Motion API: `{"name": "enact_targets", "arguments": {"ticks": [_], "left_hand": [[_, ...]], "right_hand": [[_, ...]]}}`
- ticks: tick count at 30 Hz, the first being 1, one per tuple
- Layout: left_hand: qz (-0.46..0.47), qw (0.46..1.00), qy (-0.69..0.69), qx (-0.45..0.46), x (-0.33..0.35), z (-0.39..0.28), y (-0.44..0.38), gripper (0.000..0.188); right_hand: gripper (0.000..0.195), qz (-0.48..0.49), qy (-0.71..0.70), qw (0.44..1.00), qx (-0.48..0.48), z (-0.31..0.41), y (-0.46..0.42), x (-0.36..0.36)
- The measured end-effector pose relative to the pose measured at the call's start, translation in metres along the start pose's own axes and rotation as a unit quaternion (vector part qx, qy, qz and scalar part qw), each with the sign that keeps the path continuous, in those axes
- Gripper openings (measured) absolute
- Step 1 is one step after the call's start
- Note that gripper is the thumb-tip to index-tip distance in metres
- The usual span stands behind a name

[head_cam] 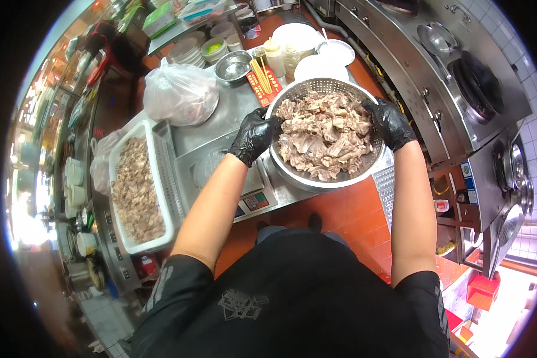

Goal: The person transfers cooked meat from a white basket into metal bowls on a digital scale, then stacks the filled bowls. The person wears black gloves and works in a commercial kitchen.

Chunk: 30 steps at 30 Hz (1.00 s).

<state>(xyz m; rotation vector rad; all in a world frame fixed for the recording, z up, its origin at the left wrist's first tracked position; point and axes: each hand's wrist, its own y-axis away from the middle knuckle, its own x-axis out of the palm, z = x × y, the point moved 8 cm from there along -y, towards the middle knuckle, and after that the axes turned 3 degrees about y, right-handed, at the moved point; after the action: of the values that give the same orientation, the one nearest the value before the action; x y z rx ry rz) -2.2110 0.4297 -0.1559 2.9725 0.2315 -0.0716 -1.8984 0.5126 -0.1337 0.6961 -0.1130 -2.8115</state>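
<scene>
Both my hands wear black gloves and grip a round perforated metal colander [291, 91] by opposite sides of its rim. Cooked meat pieces [326, 134] fill much of it. My left hand [255, 134] has the left rim, and my right hand [389, 123] has the right rim. The colander is at the right end of a steel table [237, 105]; whether it touches anything beneath cannot be told. Left of my left hand is a digital scale [255, 201] with a clear film or bag on its metal pan [219, 168]. A white plastic basket [154, 179] of smaller meat pieces [136, 192] stands at the far left.
A knotted clear plastic bag [181, 96] with contents sits behind the scale. Near it are a steel bowl [233, 67], wooden chopsticks [260, 77], a squeeze bottle [274, 58] and white plates [321, 68]. A steel stove counter [452, 85] with woks runs along the right.
</scene>
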Motion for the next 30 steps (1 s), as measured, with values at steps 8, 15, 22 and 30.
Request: {"name": "enact_targets", "arguments": {"ticks": [8, 15, 22, 30], "left_hand": [[0.024, 0.998, 0.059, -0.023, -0.002, 0.015, -0.011, 0.022], [-0.200, 0.835, -0.325, 0.396, 0.003, -0.109, 0.051, 0.025], [0.127, 0.751, -0.497, 0.417, 0.125, -0.086, 0.068, 0.036], [0.137, 0.862, -0.253, 0.416, 0.084, -0.081, 0.040, 0.025]], "right_hand": [[0.038, -0.053, 0.106, 0.993, 0.010, -0.017, -0.024, 0.001], [0.043, -0.059, 0.111, 0.990, -0.068, 0.026, 0.007, -0.018], [0.039, -0.074, 0.026, 0.995, -0.055, 0.010, -0.001, -0.004], [0.029, -0.145, 0.300, 0.892, -0.305, 0.014, -0.001, -0.005]]}}
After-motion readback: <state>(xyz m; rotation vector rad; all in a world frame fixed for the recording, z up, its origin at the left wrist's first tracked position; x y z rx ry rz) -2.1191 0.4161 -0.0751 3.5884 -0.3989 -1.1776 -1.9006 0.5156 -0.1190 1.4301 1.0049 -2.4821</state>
